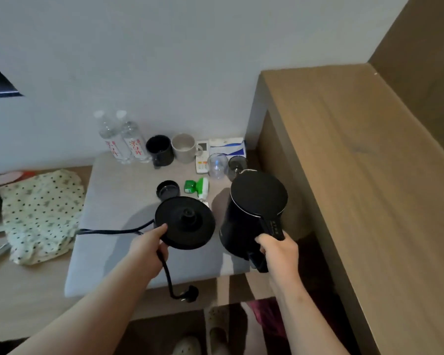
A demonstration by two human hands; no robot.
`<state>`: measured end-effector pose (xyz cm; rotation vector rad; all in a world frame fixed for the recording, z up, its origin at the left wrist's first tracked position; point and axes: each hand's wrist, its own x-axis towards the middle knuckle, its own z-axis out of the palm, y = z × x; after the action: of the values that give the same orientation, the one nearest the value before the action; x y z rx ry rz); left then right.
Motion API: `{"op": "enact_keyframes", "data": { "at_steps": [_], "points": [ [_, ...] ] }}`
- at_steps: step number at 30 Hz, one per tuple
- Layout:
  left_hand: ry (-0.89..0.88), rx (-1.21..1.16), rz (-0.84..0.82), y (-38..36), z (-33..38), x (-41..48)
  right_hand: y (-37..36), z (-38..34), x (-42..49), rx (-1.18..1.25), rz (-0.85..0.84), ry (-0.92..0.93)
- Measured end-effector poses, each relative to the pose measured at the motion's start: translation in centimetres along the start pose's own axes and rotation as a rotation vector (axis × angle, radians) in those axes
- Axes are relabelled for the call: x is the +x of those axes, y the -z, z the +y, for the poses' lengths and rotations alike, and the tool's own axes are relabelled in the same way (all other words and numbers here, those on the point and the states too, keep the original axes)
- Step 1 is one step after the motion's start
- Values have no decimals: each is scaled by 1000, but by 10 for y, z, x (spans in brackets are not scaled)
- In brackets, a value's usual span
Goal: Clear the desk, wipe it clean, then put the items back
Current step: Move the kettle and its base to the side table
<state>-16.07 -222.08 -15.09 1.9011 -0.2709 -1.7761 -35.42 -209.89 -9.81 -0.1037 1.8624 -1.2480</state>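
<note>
Left hand [149,248] pinches the kettle base [185,221]; right hand [280,249] grips the electric kettle [254,208] by its handle. They are probably being set down, so keep the kettle level and the power cord [166,268] clear.

The left grip [149,249] and the right grip [280,252] are bare hands on bare arms, uncovered all the way to the edge of the view. Down low, the feet wear pale slip-on shoes [217,327] with little round holes. A dark pink bit of clothing [267,319] shows beside them.
</note>
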Motion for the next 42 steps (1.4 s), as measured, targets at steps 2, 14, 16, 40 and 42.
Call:
{"op": "enact_keyframes", "data": {
  "at_steps": [2,14,16,40,42],
  "points": [
    [12,-45,29,-5,8,16,-15,-1,29,5,-8,-3],
    [39,-147,101,-4,29,85,-70,24,119,-38,-41,-47],
    [55,-157,86,0,30,89,-72,31,121,-45,-49,-50],
    [207,-121,238,46,76,133,-147,9,72,-788,174,429],
    [186,-143,105,43,79,144,-154,16,73,-750,122,404]
  ]
}}
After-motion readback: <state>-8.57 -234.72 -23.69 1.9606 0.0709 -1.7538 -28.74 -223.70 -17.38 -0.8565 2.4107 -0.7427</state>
